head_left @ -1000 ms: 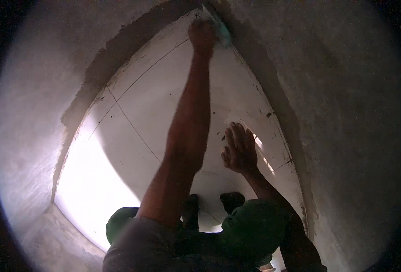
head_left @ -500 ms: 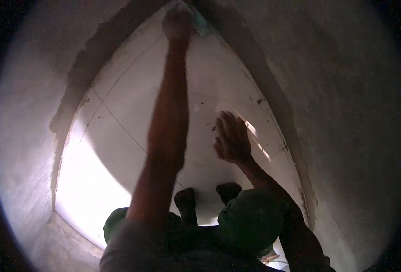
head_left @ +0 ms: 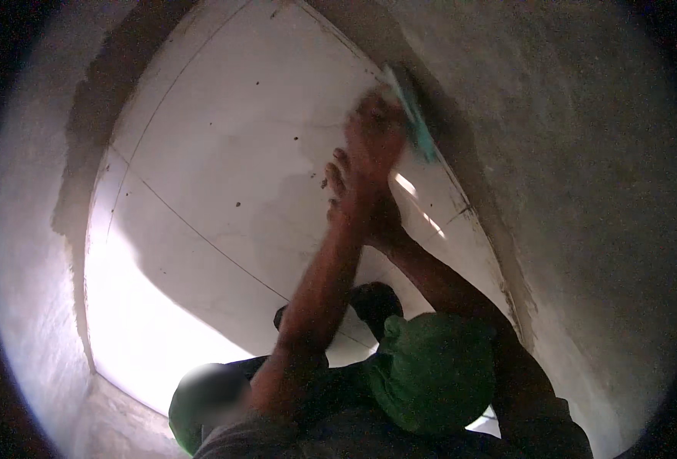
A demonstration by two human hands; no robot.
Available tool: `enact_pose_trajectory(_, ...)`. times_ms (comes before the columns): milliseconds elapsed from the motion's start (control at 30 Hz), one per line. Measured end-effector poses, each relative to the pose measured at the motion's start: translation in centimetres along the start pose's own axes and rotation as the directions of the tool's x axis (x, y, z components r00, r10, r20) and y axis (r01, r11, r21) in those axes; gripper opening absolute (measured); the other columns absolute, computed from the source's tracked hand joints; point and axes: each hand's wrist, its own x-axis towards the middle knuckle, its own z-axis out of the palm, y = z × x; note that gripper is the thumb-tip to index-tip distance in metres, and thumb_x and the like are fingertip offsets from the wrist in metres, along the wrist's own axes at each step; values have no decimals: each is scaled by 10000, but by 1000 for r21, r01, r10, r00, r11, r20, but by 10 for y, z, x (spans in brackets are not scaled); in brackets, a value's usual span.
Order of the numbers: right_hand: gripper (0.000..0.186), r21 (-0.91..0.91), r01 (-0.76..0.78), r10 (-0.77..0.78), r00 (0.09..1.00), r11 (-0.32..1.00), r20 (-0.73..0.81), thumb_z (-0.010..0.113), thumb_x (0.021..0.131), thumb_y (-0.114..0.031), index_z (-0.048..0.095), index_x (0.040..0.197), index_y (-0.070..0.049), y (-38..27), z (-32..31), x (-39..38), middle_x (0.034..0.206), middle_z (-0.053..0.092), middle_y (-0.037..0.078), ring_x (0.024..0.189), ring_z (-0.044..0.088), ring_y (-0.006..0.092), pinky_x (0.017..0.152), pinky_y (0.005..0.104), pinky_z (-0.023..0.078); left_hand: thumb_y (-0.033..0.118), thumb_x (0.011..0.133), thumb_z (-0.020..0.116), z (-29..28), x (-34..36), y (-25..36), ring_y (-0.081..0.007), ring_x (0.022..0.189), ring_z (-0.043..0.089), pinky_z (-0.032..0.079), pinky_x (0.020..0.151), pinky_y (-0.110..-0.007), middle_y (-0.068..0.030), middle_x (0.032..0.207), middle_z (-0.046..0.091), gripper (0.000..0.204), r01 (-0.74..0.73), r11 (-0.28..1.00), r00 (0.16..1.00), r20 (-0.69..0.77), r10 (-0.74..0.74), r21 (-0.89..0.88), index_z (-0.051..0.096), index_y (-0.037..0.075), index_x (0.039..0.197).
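Observation:
My left hand point(head_left: 375, 122), blurred by motion, is closed on a teal flat-edged tool point(head_left: 411, 115). The tool stands along the line where the white tiled floor point(head_left: 201, 168) meets the right wall; its exact kind is hard to make out. Below, my right hand point(head_left: 385, 216) lies on the floor with fingers spread. My left forearm crosses over it and hides part of it. Dark crumbs are scattered on the tiles around the hands.
Rough grey plastered walls point(head_left: 568, 176) rise on both sides, with a darker band along their base. My feet and green-clad knees point(head_left: 438, 375) are close below my arms. Bright light falls on the floor at the left point(head_left: 139, 306).
My left hand has drawn the teal tool from the far corner back along the right wall, toward me. My right hand stays on the floor, now partly under the left forearm.

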Motion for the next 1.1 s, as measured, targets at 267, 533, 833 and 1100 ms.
enact_pose_trajectory(267, 706, 152, 67, -14, 944, 986, -329, 731, 885, -267, 450, 1475, -1, 14, 25, -97, 1603, 376, 291, 1476, 357, 504, 1228, 623, 252, 175, 1038, 599, -56, 64, -41, -186, 839, 633, 543, 770, -350, -101, 921, 673, 271, 210, 719, 975, 87, -204, -662, 661, 1, 1236)
enact_pose_trajectory(533, 615, -195, -526, 453, 832, 828, -320, 496, 1080, -379, 412, 1566, -10, 49, 24, -384, 1585, 394, 296, 1470, 379, 476, 1203, 589, 318, 223, 1039, 660, -105, 231, -62, -229, 1048, 646, 539, 881, -407, -101, 1264, 686, 441, 360, 904, 927, 197, -319, -229, 586, 28, 1428)
enact_pose_trajectory(833, 638, -92, -938, 717, 317, 335, -621, 345, 1121, -434, 329, 1632, -52, 98, 87, -470, 1694, 263, 228, 1555, 246, 435, 1246, 568, 207, 105, 1040, 581, -27, 41, 5, -145, 831, 588, 501, 725, -283, -37, 1044, 671, 368, 332, 854, 939, 228, -259, -400, 624, -5, 1389)
enact_pose_trajectory(1100, 640, -71, -948, 706, 281, 311, -650, 259, 1124, -452, 297, 1651, -91, 92, 84, -461, 1707, 238, 227, 1552, 241, 454, 1213, 635, 215, 67, 923, 652, 76, -159, 35, -379, 905, 710, 564, 789, -458, -194, 968, 718, 275, -75, 989, 995, -69, 67, -124, 682, 16, 1192)
